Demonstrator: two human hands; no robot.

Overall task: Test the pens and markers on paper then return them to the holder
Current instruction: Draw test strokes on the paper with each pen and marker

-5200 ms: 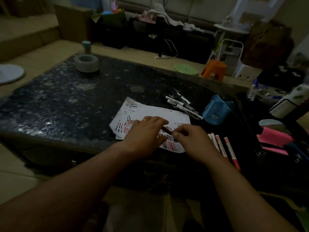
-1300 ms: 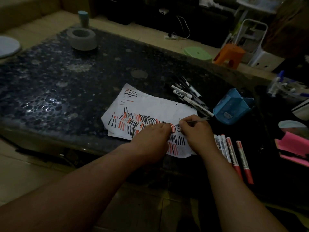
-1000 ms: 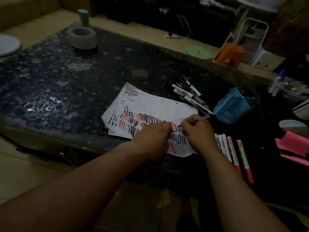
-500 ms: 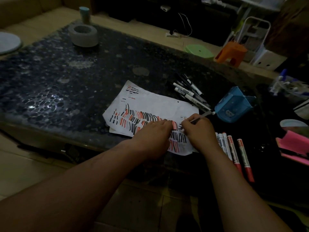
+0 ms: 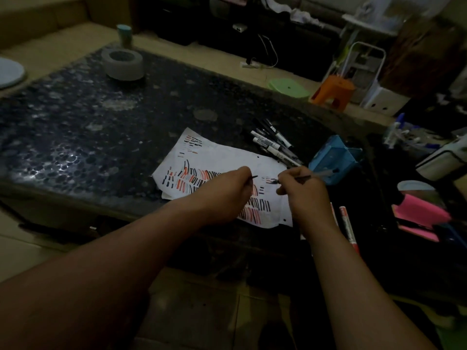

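**Thin pen** (image 5: 322, 173). It is being held in the right hand (image 5: 303, 194), the grip clenched round the barrel near the nib. The far end is being pointed off the right edge of the paper (image 5: 227, 157). The nib is being held over a bare patch in the paper's right half, just above the rows of black and red strokes. Whether it is touching the sheet cannot be told.

**Thin dark piece** (image 5: 253, 177). It is being pinched in the left hand (image 5: 227, 193), the grip closed on it above the paper's middle. It is judged to be the pen's cap, though this cannot be confirmed.

**Holder** (image 5: 333, 157), blue. It is being seen tipped over on the counter (image 5: 75, 127), just beside the paper's right edge. Its contents cannot be made out.

**Black-and-white markers** (image 5: 273, 144). They are being seen heaped by the paper's upper right corner.

**Red markers** (image 5: 350, 231). They are being seen beside the paper's lower right corner, partly hidden by the right forearm.

**Step in hand, as judged.** A test stroke is being made with the thin pen.

**Handling note.**
- The nib is to be drawn lightly across the bare patch, clear of older marks, so that the new line can be read.
- The sheet is to be steadied, since both grips are being occupied.
- The cap is to be seated fully before the pen is dropped into the holder.
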